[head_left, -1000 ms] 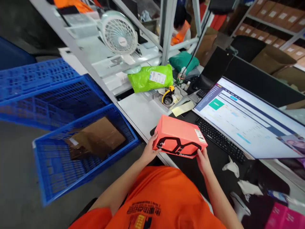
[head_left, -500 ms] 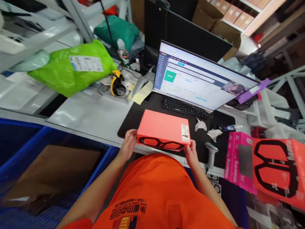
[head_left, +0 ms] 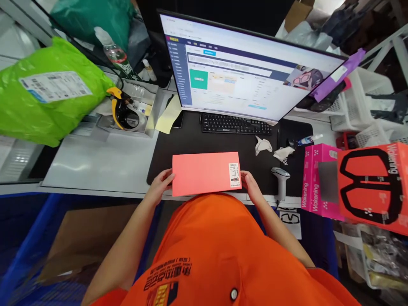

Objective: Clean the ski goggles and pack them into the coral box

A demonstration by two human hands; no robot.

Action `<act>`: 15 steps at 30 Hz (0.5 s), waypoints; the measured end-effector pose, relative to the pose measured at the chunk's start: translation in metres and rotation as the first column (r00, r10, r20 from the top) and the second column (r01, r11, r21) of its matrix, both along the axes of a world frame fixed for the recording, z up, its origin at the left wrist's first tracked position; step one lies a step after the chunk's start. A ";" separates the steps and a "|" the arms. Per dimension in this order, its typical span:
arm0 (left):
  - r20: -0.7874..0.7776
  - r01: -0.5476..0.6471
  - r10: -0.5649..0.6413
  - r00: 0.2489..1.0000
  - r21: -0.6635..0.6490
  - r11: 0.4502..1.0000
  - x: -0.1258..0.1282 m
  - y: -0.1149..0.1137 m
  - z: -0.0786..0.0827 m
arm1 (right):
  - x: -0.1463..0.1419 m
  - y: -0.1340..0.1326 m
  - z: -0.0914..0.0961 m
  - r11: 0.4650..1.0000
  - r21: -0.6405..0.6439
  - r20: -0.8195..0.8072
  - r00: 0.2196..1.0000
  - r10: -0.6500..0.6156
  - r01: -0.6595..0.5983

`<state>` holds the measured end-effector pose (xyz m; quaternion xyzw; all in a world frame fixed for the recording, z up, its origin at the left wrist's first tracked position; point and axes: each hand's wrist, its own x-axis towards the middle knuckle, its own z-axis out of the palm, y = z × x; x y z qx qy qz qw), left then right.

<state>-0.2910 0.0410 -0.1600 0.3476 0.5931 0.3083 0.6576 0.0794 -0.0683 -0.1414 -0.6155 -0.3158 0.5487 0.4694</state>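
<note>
A coral-red cardboard box [head_left: 200,174] lies in front of my body at the front edge of the black desk mat [head_left: 197,142]. Its plain broad face is up, and a white barcode label sits near the right end. My left hand [head_left: 159,186] grips the box's left end, thumb at the edge and some fingers tucked behind it. At the opposite end, my right hand [head_left: 251,185] holds the right side, its fingertips partly hidden by the box. A barcode scanner [head_left: 281,182] stands right of my right hand.
Behind the mat are a keyboard [head_left: 236,124] and a monitor [head_left: 242,68]. Crumpled papers [head_left: 263,145] lie on the mat. Pink and red printed boxes [head_left: 371,185] stand at right. A green parcel [head_left: 47,93] and a tape dispenser [head_left: 123,110] occupy the left; a blue bin [head_left: 32,250] is below.
The box has tilted so its printed glasses side no longer shows and its broad face is toward me. Both hands remain at its ends. My view has shifted closer to the desk.
</note>
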 end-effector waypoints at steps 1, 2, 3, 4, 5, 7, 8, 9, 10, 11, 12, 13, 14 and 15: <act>-0.004 0.043 -0.043 0.999 0.000 0.999 -0.003 0.003 -0.001 | 0.000 0.002 0.001 1.000 -0.007 0.001 1.000 -0.011 0.011; -0.004 0.085 -0.085 0.996 0.006 0.996 -0.007 0.007 -0.003 | -0.001 0.002 0.002 1.000 -0.014 -0.005 1.000 -0.022 0.021; -0.002 0.126 -0.126 0.992 0.019 0.992 -0.011 0.011 -0.006 | -0.002 0.002 0.002 0.999 -0.022 -0.020 0.999 -0.028 0.028; -0.003 0.164 -0.164 0.987 0.036 0.986 -0.016 0.016 -0.008 | -0.003 0.001 0.001 0.999 -0.030 -0.045 0.999 -0.030 0.028; -0.010 0.199 -0.198 0.980 0.060 0.978 -0.020 0.021 -0.011 | -0.004 -0.001 -0.001 0.999 -0.039 -0.078 0.997 -0.026 0.023; -0.033 0.267 -0.265 0.964 0.128 0.955 -0.027 0.034 -0.016 | -0.007 -0.005 -0.007 0.999 -0.044 -0.126 0.992 -0.021 0.016; -0.044 0.306 -0.303 0.952 0.166 0.938 -0.029 0.041 -0.017 | -0.009 -0.006 -0.010 0.999 -0.041 -0.121 0.992 -0.022 0.017; -0.052 0.346 -0.343 0.938 0.200 0.917 -0.030 0.049 -0.018 | -0.011 -0.008 -0.013 0.999 -0.035 -0.098 0.995 -0.026 0.023; -0.058 0.388 -0.386 0.921 0.229 0.893 -0.031 0.055 -0.019 | -0.013 -0.009 -0.014 0.999 -0.027 -0.068 0.997 -0.034 0.033; -0.063 0.434 -0.433 0.899 0.249 0.866 -0.031 0.062 -0.019 | -0.014 -0.009 -0.015 0.999 -0.022 -0.048 0.998 -0.044 0.043; -0.066 0.481 -0.481 0.874 0.258 0.838 -0.031 0.067 -0.018 | -0.016 -0.010 -0.015 0.998 -0.020 -0.051 0.997 -0.055 0.054; -0.067 0.523 -0.526 0.848 0.261 0.811 -0.031 0.071 -0.017 | -0.018 -0.010 -0.015 0.998 -0.022 -0.077 0.995 -0.064 0.062; -0.063 0.559 -0.564 0.823 0.262 0.787 -0.031 0.074 -0.016 | -0.020 -0.010 -0.014 0.997 -0.026 -0.120 0.990 -0.073 0.071; -0.058 0.586 -0.593 0.803 0.263 0.767 -0.030 0.076 -0.015 | -0.022 -0.010 -0.012 0.996 -0.030 -0.165 0.983 -0.084 0.080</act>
